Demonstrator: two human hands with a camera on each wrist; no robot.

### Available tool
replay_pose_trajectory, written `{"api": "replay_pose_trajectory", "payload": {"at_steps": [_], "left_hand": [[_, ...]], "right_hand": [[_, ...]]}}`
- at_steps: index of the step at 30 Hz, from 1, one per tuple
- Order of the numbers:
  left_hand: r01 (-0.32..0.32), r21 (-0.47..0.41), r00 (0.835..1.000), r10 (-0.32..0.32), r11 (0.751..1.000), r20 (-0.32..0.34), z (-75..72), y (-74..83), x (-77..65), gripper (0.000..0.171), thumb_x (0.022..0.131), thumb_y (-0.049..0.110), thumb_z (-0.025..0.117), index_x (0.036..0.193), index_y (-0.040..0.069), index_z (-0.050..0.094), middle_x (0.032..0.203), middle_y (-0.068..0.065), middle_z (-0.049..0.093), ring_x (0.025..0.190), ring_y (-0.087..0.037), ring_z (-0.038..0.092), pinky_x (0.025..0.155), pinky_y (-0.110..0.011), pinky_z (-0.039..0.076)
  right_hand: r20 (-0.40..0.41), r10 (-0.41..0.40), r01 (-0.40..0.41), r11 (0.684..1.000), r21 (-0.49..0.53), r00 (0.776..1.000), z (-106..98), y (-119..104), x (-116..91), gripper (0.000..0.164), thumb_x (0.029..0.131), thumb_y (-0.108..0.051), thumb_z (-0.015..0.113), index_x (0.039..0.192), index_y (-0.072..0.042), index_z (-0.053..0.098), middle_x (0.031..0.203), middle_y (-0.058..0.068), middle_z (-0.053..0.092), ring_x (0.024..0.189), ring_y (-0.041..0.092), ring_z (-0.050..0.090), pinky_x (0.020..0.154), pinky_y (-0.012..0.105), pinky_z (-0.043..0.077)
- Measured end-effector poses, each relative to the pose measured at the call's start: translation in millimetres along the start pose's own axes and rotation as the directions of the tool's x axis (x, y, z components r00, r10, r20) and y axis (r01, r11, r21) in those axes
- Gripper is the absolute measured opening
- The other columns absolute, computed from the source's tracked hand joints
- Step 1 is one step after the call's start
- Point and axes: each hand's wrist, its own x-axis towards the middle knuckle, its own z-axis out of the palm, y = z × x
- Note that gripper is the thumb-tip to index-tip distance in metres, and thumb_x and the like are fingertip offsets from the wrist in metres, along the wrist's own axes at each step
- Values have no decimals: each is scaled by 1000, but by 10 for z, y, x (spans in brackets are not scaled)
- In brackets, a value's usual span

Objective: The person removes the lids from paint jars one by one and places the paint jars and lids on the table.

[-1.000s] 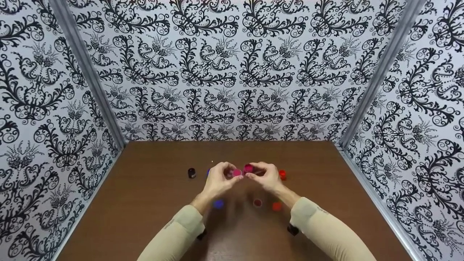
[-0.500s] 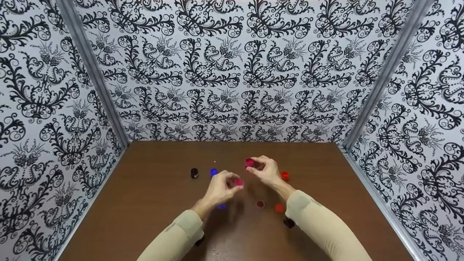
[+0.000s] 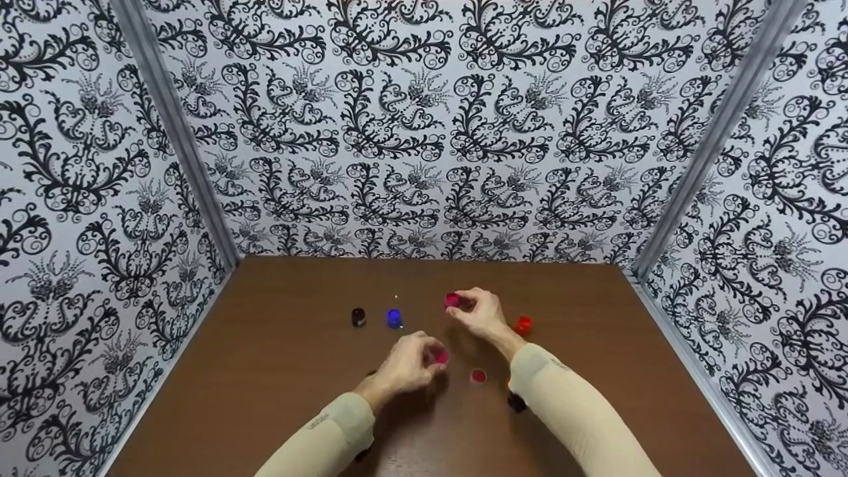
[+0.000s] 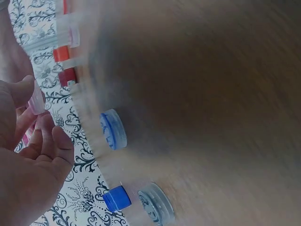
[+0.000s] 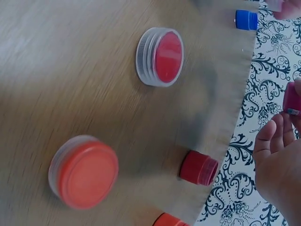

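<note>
My left hand (image 3: 405,366) pinches a round pink lid (image 3: 440,356) above the table. In the left wrist view that lid (image 4: 36,101) shows clear sides, held between thumb and fingers. Farther back, my right hand (image 3: 482,313) holds a small magenta paint jar (image 3: 452,301) by its side, mouth up and uncovered. The right wrist view catches this jar (image 5: 291,98) at its edge, in the fingertips. Hand and lid stand apart from the jar. A red lid (image 3: 478,377) lies on the table to the right of my left hand.
At the back left stand a black jar (image 3: 358,317) and a blue jar (image 3: 394,318); an orange-red jar (image 3: 524,324) is beyond my right wrist. Nearer lie a blue lid (image 4: 113,129), a clear grey-topped lid (image 4: 155,205) and an orange lid (image 5: 87,174). Patterned walls border the wooden table (image 3: 278,397).
My hands have drawn apart. The left has carried the pink lid down toward the near side, while the right has lifted the jar slightly away and then kept it at the back.
</note>
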Motion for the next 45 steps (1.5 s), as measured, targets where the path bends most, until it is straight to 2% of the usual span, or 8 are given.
{"api": "replay_pose_trajectory", "payload": {"at_steps": [8, 18, 24, 28, 33, 36, 38, 45], "left_hand": [[-46, 217, 992, 20, 975, 123, 67, 6, 3, 13, 95, 25, 86, 105, 18, 82, 105, -1, 76, 95, -14, 68, 90, -35, 61], [-101, 326, 978, 34, 940, 205, 120, 19, -5, 12, 94, 31, 89, 93, 24, 79, 90, 6, 72, 85, -8, 58, 86, -30, 55], [-108, 381, 975, 23, 918, 221, 156, -4, 7, 21, 92, 39, 92, 92, 23, 78, 88, 7, 70, 84, -11, 62, 81, -30, 56], [-124, 404, 974, 34, 906, 223, 188, -21, 33, 19, 91, 40, 92, 92, 25, 81, 88, 9, 74, 84, -10, 65, 86, -29, 57], [-176, 432, 968, 77, 884, 238, 211, -20, 61, 13, 91, 40, 92, 91, 31, 84, 87, 17, 79, 89, -6, 70, 99, -29, 56], [-189, 440, 964, 82, 878, 252, 215, -12, 66, 12, 92, 41, 91, 92, 31, 84, 88, 18, 80, 90, -5, 71, 99, -29, 56], [-176, 444, 965, 65, 879, 255, 214, -4, 65, 12, 93, 41, 90, 94, 30, 84, 91, 16, 81, 92, -7, 71, 97, -32, 56], [-117, 471, 974, 9, 874, 226, 213, 38, 53, 17, 92, 41, 91, 95, 26, 84, 95, 10, 81, 103, -14, 72, 109, -51, 60]], "right_hand": [[12, 53, -52, 996, -68, 999, 115, 28, 35, 34, 87, -17, 91, 119, -6, 87, 108, 15, 84, 98, 27, 74, 91, 41, 62], [64, 165, -156, 980, -120, 984, 288, 75, 67, 32, 89, -17, 90, 119, -6, 87, 115, 13, 87, 106, 28, 79, 98, 46, 64], [75, 227, -214, 965, -149, 971, 350, 81, 120, 33, 92, -18, 92, 121, -6, 86, 122, 16, 85, 119, 35, 78, 107, 51, 62], [82, 241, -222, 957, -187, 967, 389, 109, 118, 35, 92, -20, 92, 124, -6, 85, 129, 18, 83, 128, 40, 75, 114, 55, 58], [63, 181, -162, 959, -234, 981, 461, 269, 109, 35, 92, -26, 92, 120, -7, 86, 123, 17, 85, 120, 40, 77, 107, 55, 61], [61, 188, -169, 956, -240, 980, 483, 273, 97, 34, 92, -25, 92, 121, -7, 86, 124, 17, 85, 120, 39, 77, 106, 54, 61], [70, 227, -206, 950, -234, 971, 461, 141, 73, 34, 92, -22, 92, 122, -7, 86, 126, 17, 84, 124, 41, 76, 110, 57, 60], [67, 283, -252, 921, -298, 957, 542, 123, 95, 38, 94, -30, 92, 128, -15, 85, 133, 13, 83, 128, 38, 76, 110, 54, 60]]}}
